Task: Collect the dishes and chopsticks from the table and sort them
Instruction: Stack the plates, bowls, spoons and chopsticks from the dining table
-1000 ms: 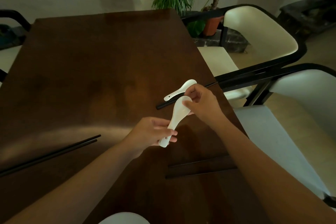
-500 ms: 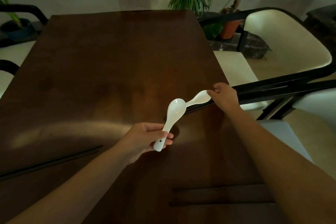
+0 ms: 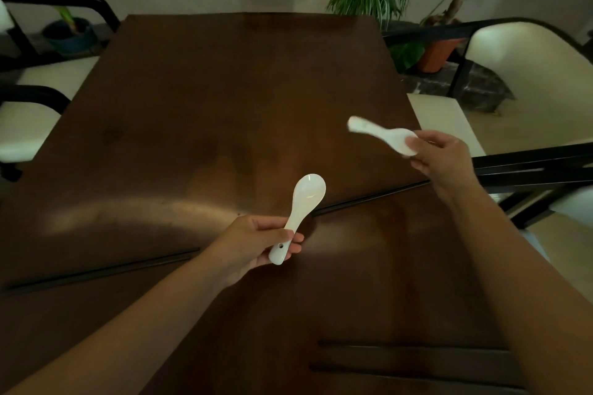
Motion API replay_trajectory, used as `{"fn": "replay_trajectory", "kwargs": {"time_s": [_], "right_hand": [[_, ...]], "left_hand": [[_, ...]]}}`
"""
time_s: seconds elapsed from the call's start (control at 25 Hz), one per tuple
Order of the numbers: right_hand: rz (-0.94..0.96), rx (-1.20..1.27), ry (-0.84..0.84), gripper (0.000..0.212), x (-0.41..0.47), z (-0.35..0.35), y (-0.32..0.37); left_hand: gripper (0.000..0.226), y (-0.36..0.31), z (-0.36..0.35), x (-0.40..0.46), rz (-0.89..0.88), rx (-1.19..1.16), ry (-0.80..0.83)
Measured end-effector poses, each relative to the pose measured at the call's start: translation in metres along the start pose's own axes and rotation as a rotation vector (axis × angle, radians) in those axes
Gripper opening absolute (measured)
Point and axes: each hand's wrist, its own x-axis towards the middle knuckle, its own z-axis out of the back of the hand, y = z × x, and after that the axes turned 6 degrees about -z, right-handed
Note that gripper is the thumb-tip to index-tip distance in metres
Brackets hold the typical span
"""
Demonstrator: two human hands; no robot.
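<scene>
Spoons first: I count 2, both white. My left hand [image 3: 256,242] pinches 1 spoon [image 3: 300,212] by its handle, bowl pointing up and away. Just beyond its bowl lie the chopsticks [image 3: 369,199], long axis running rightward toward my right wrist, so my right hand [image 3: 444,159] is nearer; it grips the 2nd spoon [image 3: 383,135] by the bowl. Another chopstick pair [image 3: 102,272] lies left of my left forearm on the table [image 3: 224,90].

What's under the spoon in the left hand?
The dark table, with black chopsticks running out to the right from behind the spoon. Their near tips are hidden by the spoon.
</scene>
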Motion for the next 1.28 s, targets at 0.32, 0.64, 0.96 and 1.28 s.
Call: {"fn": "replay_trajectory", "kwargs": {"time_s": [0.32, 0.64, 0.96, 1.28], "right_hand": [[0.023, -0.224, 0.544, 0.004, -0.064, -0.050, 0.029], [-0.009, -0.255, 0.632, 0.010, -0.078, -0.046, 0.019], [-0.055, -0.234, 0.543, 0.014, -0.103, -0.069, 0.008], [0.010, -0.304, 0.563, 0.012, -0.148, -0.101, 0.002]], "left_hand": [[0.017, -0.010, -0.013, -0.016, -0.048, 0.103, 0.103], [0.018, -0.015, -0.007, -0.041, -0.102, 0.150, 0.208], [0.035, -0.009, 0.034, -0.070, -0.015, -0.261, 0.262], [0.037, 0.005, 0.081, -0.104, -0.084, -0.307, 0.030]]}}
